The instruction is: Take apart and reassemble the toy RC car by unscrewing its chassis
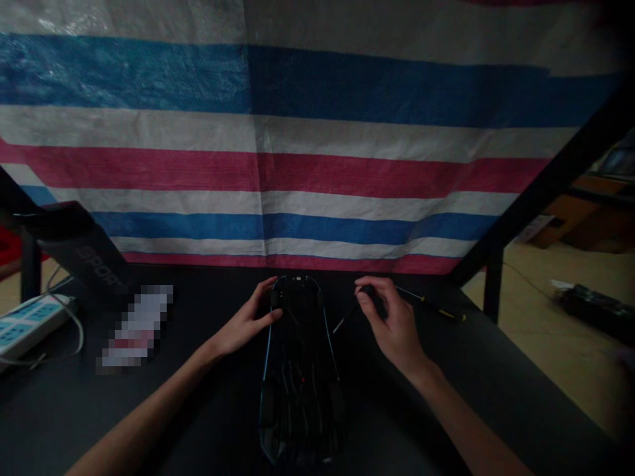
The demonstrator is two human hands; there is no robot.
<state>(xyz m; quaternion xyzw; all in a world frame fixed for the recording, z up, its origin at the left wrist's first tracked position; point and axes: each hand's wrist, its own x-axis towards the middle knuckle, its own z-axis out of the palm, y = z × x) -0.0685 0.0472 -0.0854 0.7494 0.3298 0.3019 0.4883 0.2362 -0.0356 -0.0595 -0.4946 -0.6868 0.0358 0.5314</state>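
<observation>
A black toy car (300, 370) with thin blue edge lines lies lengthwise on the dark table (496, 370), its far end pointing at the striped sheet. My left hand (245, 320) grips the car's far left corner, thumb and fingers curled round it. My right hand (389, 317) is just right of the car, fingers pinched on a thin screwdriver (347, 317) whose metal tip slants down-left toward the car. A second screwdriver (431, 305) with a yellow-and-black handle lies on the table behind that hand.
A striped blue, red and white tarp (297, 152) hangs behind the table. A black bottle (84, 248), a blurred card (139, 324) and a white power strip (27, 320) sit at the left. A black frame post (496, 277) and bare floor are at the right.
</observation>
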